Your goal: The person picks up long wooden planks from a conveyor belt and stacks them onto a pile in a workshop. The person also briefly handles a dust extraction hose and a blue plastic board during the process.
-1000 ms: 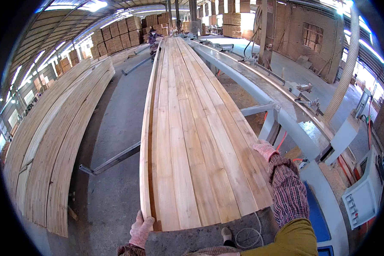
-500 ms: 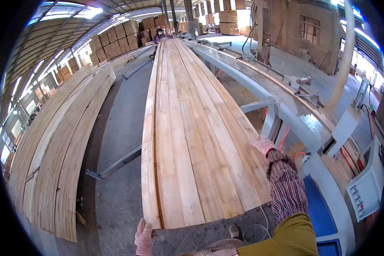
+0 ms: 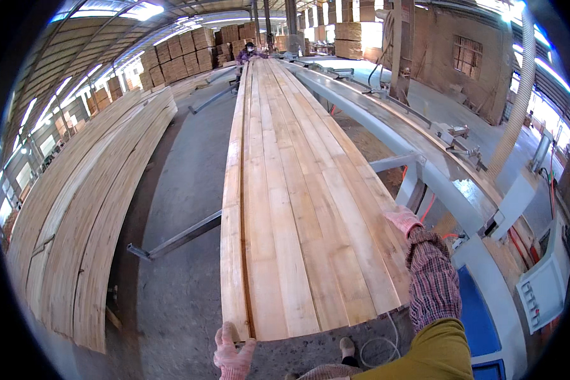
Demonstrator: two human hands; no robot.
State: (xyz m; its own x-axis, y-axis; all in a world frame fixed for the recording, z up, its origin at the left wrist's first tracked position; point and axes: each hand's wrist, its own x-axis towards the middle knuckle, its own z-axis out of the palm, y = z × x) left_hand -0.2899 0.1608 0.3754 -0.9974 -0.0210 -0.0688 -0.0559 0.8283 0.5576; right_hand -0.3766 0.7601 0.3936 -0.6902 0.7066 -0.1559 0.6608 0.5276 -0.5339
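Note:
A long panel of pale wooden boards (image 3: 297, 209) lies side by side before me and runs far ahead. A dark narrow gap separates its leftmost strip (image 3: 233, 253) from the others. At the near left corner, my left hand (image 3: 232, 354) in a pink glove grips the end of that strip, thumb apart from the fingers. Gloved likewise, my right hand (image 3: 404, 220) holds the panel's right edge, fingers on top and thumb hidden. At the far end stands another person (image 3: 249, 52) with arms by the panel.
Left of me lies another stack of long boards (image 3: 101, 215). A metal support arm (image 3: 177, 242) sticks out beside the panel. Along the right runs a machine with a pale blue frame (image 3: 449, 196), and a control box (image 3: 544, 278) stands nearer. A thin hose (image 3: 380, 343) curls on the floor.
My left hand has shifted right along the strip's end, its thumb now spread near the gap. My right hand stays on the right edge. The whole view has shifted slightly.

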